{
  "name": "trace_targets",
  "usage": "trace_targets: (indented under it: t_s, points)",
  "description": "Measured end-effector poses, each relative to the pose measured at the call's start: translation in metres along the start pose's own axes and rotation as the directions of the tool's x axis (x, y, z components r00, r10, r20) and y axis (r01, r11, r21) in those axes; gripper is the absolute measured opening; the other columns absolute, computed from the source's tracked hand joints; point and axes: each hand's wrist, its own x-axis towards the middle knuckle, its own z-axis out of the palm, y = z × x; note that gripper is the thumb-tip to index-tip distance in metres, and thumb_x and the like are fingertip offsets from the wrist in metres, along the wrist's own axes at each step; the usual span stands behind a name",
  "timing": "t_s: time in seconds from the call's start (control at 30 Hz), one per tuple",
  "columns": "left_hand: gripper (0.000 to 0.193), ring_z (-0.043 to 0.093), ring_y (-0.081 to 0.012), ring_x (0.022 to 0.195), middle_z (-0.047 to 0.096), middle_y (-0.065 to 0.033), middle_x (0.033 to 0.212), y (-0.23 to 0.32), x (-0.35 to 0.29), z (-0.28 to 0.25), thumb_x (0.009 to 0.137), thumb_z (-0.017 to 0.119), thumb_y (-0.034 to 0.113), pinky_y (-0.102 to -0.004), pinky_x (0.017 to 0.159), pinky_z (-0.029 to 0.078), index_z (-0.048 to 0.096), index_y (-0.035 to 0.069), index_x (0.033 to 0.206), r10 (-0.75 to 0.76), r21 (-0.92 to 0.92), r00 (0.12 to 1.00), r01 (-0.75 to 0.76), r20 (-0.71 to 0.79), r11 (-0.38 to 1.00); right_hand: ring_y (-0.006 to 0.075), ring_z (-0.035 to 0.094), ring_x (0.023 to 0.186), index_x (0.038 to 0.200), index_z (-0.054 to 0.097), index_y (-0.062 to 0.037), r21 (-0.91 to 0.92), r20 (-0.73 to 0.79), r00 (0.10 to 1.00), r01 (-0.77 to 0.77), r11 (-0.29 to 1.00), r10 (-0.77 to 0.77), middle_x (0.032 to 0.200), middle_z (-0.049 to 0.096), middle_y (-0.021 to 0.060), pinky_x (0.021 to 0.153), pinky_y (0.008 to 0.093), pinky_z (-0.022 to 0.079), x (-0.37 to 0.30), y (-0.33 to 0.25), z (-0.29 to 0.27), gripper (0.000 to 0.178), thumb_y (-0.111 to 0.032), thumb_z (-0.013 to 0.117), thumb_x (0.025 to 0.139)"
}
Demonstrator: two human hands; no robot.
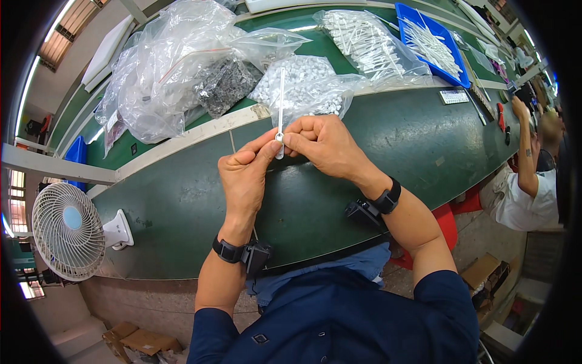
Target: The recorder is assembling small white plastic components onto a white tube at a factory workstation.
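Before me, over the green table [345,224], both hands meet at a long, thin white plastic stick [282,97] that points away from me. My left hand [242,176] pinches its near end from the left, beside a small round part. On the other side, my right hand [330,145] closes thumb and finger on the same spot. Just beyond lies a clear bag of small white parts [300,76]. A bag of long white sticks [364,45] rests to its right, beside a blue tray [458,76] holding similar sticks. Dark small pieces [224,88] fill another bag to the left.
Crumpled clear plastic bags [160,67] are heaped at the far left. A white fan [70,227] stands at the table's left end. Toward the right are a white label [454,97] and a red-handled tool [501,115]. A co-worker's arm [526,151] reaches in at the right.
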Motion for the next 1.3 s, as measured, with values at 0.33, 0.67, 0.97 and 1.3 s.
trace_targets:
  t_s: [0.33, 0.67, 0.97, 1.3]
  points:
    - [0.024, 0.063, -0.0047, 0.081, 0.075, -0.0071, 0.098, 0.003, -0.001, 0.004, 0.089, 0.074, -0.003, -0.0168, 0.075, 0.051, 0.073, -0.004, 0.113, 0.001, -0.012, 1.0, -0.001, -0.008, 1.0, 0.0076, 0.064, 0.077, 0.101, 0.069, 0.0055, -0.033, 0.038, 0.999, 0.034, 0.999, -0.032, 0.082, 0.071, 0.0056, 0.072, 0.022, 0.051, 0.0, 0.001, -0.004, 0.021, -0.015, 0.065, 0.098]
    - [0.023, 0.064, -0.0054, 0.081, 0.075, -0.0072, 0.097, -0.005, 0.002, 0.0, 0.09, 0.073, -0.002, -0.0174, 0.076, 0.052, 0.073, -0.005, 0.112, 0.008, -0.016, 1.0, -0.008, -0.004, 1.0, 0.0061, 0.062, 0.073, 0.096, 0.069, 0.0058, -0.048, -0.033, 0.999, 0.01, 0.999, -0.012, 0.079, 0.071, 0.0048, 0.068, 0.0218, 0.05, 0.0, 0.003, 0.003, 0.021, -0.015, 0.064, 0.096]
    - [0.014, 0.065, -0.0071, 0.078, 0.075, -0.0074, 0.093, 0.009, 0.003, -0.007, 0.091, 0.072, -0.001, -0.0193, 0.073, 0.054, 0.076, -0.005, 0.104, 0.011, 0.06, 0.999, -0.013, 0.037, 0.998, 0.0029, 0.056, 0.066, 0.094, 0.071, 0.004, -0.127, 0.007, 0.999, 0.034, 0.991, -0.033, 0.073, 0.07, 0.0011, 0.06, 0.0205, 0.045, -0.002, 0.0, 0.002, 0.02, -0.015, 0.065, 0.096]
    - [0.01, 0.066, -0.0081, 0.076, 0.075, -0.0074, 0.092, 0.013, 0.002, -0.011, 0.091, 0.07, -0.003, -0.0198, 0.071, 0.054, 0.076, -0.005, 0.098, 0.02, 0.148, 0.997, -0.031, 0.076, 0.988, 0.0012, 0.043, 0.058, 0.095, 0.072, 0.0023, -0.235, 0.02, 0.996, 0.093, 0.968, -0.09, 0.062, 0.058, -0.0053, 0.052, 0.0225, 0.035, -0.005, -0.003, 0.001, 0.018, -0.015, 0.067, 0.095]
